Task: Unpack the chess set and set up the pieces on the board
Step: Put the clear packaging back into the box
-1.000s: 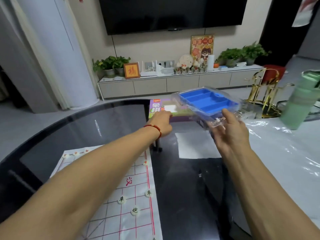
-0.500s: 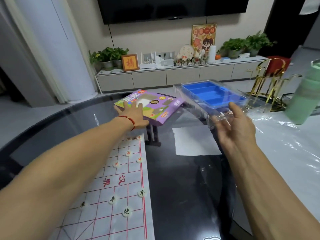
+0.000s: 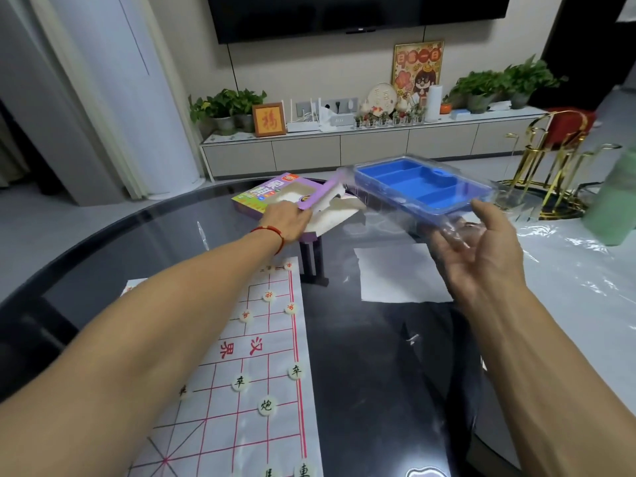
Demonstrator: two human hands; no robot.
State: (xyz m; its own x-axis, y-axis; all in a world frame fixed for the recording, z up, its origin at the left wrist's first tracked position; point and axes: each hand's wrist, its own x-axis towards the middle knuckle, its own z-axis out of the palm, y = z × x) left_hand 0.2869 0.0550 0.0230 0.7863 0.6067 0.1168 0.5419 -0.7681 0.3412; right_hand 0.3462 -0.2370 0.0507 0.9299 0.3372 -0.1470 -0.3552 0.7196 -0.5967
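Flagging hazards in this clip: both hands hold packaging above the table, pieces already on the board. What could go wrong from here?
1. The right hand holds the blue tray, in its clear shell, only at its near edge, so it could tip or slip.
2. The left hand grips the purple box with its flap open above the board; a drop could scatter the placed pieces.
3. The green bottle stands close to the right; a swing of the tray might knock it.

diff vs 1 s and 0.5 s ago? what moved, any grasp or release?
The left hand has tipped the purple box up, and its end flap now hangs open. No release: the right hand still holds the blue tray in its clear cover. The chess pieces on the board have not shifted.
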